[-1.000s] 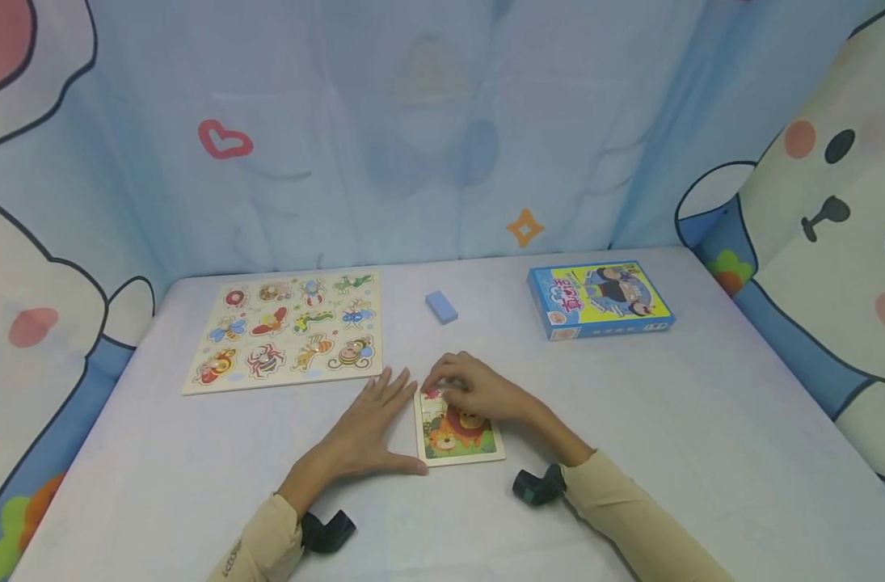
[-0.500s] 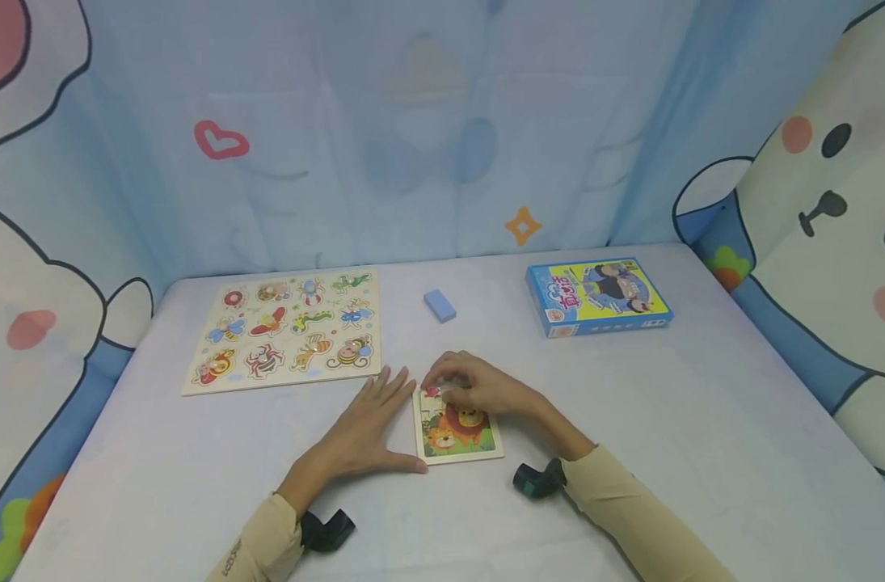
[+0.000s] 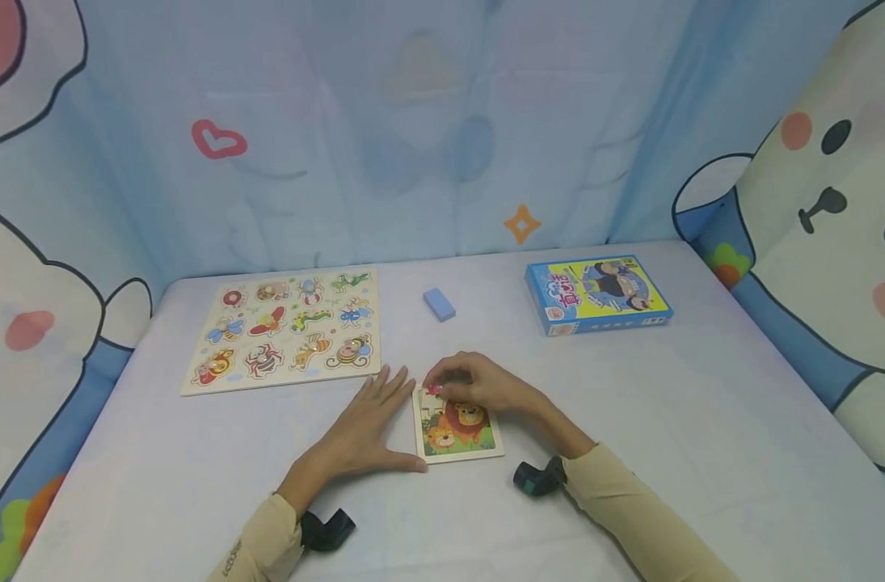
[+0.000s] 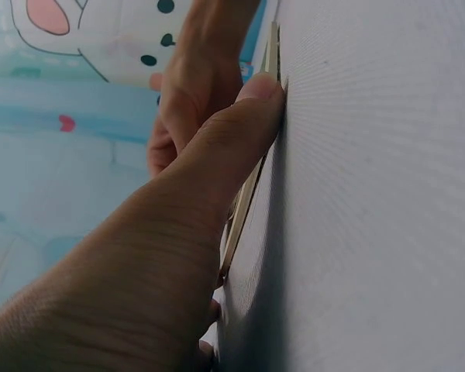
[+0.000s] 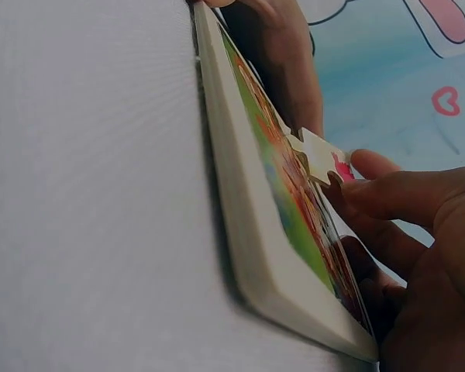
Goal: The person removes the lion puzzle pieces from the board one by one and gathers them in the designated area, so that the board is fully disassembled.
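A small wooden jigsaw puzzle (image 3: 462, 436) with a lion picture and pale frame lies flat in front of me. My left hand (image 3: 362, 432) rests along its left side, fingers straight and spread, thumb (image 4: 260, 89) touching the near corner. Over the upper part of the puzzle, my right hand (image 3: 489, 386) pinches a pale puzzle piece (image 5: 322, 157) with a pink print between thumb and fingers. In the right wrist view this piece stands tilted up from the board. My right hand covers the puzzle's upper right part in the head view.
A larger wooden board (image 3: 289, 331) with insect pieces lies at the back left. Behind the puzzle sits a blue block (image 3: 439, 305). A blue and yellow box (image 3: 598, 295) lies at the back right. A patterned curtain (image 3: 427, 145) hangs behind the white table (image 3: 667, 420).
My right hand has shifted very slightly, and the pink-printed piece shows more between its fingers. The left hand and the puzzle have stayed in place.
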Demonstrator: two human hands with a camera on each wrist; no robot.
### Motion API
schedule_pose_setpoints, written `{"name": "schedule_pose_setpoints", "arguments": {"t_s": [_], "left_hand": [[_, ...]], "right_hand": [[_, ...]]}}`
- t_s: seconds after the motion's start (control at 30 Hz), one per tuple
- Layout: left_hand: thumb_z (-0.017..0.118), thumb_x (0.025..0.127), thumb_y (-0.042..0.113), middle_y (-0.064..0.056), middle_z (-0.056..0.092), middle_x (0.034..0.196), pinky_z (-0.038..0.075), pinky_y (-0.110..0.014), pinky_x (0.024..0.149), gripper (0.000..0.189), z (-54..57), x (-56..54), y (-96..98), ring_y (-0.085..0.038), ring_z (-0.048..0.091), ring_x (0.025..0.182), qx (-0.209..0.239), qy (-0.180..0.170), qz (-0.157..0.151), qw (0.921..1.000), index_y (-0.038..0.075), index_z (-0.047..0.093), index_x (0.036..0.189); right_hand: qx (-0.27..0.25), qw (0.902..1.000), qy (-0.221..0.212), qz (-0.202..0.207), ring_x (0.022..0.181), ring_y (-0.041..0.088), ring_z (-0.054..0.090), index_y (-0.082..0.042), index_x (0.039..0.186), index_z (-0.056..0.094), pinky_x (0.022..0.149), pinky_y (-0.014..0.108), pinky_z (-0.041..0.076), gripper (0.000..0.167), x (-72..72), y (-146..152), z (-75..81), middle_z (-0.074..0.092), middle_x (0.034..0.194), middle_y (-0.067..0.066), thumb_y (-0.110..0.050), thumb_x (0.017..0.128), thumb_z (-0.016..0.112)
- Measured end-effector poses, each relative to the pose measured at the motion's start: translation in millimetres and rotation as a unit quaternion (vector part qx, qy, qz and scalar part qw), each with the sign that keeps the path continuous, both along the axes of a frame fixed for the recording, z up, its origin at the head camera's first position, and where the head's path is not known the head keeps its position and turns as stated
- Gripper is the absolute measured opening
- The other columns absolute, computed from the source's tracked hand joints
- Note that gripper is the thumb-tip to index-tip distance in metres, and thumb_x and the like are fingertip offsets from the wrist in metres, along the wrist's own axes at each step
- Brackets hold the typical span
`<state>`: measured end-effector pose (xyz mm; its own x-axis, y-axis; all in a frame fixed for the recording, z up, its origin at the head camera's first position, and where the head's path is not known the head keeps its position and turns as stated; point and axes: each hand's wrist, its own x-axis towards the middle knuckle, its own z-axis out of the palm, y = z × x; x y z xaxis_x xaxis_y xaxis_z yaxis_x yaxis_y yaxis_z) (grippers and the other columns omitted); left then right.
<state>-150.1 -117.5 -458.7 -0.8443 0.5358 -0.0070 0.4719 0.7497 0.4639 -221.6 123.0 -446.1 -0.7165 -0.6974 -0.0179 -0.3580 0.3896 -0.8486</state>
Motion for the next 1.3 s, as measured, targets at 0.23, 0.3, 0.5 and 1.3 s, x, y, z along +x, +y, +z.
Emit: {"name": "schedule_pose_setpoints", "arguments": {"t_s": [0.23, 0.3, 0.5, 1.3], "left_hand": [[0.067, 0.065, 0.076, 0.001, 0.01, 0.161, 0.005, -0.041, 0.122, 0.115, 0.7, -0.1, -0.7, -0.021, -0.003, 0.148, 0.005, 0.0, 0.002, 1.0, 0.017, 0.023, 0.153], [0.067, 0.065, 0.076, 0.001, 0.01, 0.161, 0.006, -0.042, 0.122, 0.115, -0.3, -0.3, -0.6, -0.022, -0.002, 0.148, 0.005, 0.001, 0.003, 1.0, 0.017, 0.024, 0.153], [0.066, 0.065, 0.076, 0.0, 0.009, 0.161, 0.006, -0.043, 0.121, 0.115, -3.8, 0.4, 0.9, -0.022, -0.002, 0.148, 0.004, 0.0, 0.003, 1.0, 0.016, 0.024, 0.153], [0.067, 0.065, 0.076, 0.002, 0.008, 0.161, 0.003, -0.039, 0.121, 0.116, -1.4, 0.6, 0.2, -0.019, -0.004, 0.148, -0.005, -0.005, 0.006, 1.0, 0.016, 0.023, 0.154]], "right_hand": [[-0.022, 0.9996, -0.015, -0.007, 0.103, 0.016, 0.057, -0.012, 0.116, 0.07, 0.094, 0.031, 0.046, 0.024, -2.8, 1.4, 1.2, 0.069, 0.114, 0.0, -0.014, 0.093, 0.062], [-0.029, 0.9992, -0.024, -0.013, 0.104, 0.016, 0.058, -0.012, 0.116, 0.07, 0.093, 0.03, 0.048, 0.024, -4.4, 3.7, 1.7, 0.068, 0.115, 0.0, -0.016, 0.093, 0.062], [-0.07, 0.9958, -0.025, -0.054, 0.113, 0.02, 0.059, -0.008, 0.116, 0.069, 0.1, 0.037, 0.047, 0.024, -12.7, 28.9, 8.4, 0.068, 0.116, 0.004, -0.016, 0.095, 0.059], [0.058, 0.9906, -0.014, -0.124, 0.11, 0.025, 0.06, -0.011, 0.107, 0.073, 0.09, 0.032, 0.05, 0.018, -1.3, 107.1, 9.6, 0.07, 0.111, 0.005, -0.013, 0.093, 0.062]]}}
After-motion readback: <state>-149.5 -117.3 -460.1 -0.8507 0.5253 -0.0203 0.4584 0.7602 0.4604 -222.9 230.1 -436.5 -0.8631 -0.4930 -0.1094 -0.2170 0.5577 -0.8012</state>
